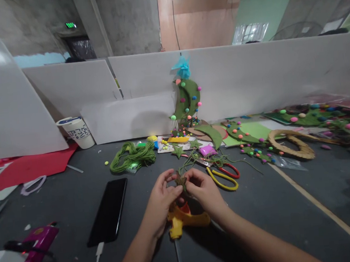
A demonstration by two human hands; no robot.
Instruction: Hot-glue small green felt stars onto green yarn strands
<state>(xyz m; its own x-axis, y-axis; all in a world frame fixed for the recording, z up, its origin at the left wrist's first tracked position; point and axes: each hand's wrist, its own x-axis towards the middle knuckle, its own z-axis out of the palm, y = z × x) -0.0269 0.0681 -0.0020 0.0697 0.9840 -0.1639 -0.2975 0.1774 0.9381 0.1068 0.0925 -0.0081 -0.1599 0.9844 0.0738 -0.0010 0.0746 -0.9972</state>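
Observation:
Between my two hands is a small star-shaped piece (180, 181), brownish with green, held over the dark table. My left hand (164, 192) pinches it from the left, its upper fingers curled behind. From the right, the thumb and forefinger of my right hand (204, 190) close on the same piece; green yarn (192, 158) lies just beyond. Below my hands a yellow glue gun (182, 221) rests on the table, partly covered by them. Scissors with red and yellow handles (224, 177) lie beside my right hand.
A black phone (108, 213) on a white cable and a green yarn skein (133, 156) lie to the left. Behind stand a decorated green crescent (187, 99), felt stars (177, 151) and a white cup (79, 132). A wrapped ring (298, 153) lies right; a purple power strip (36, 253) sits left.

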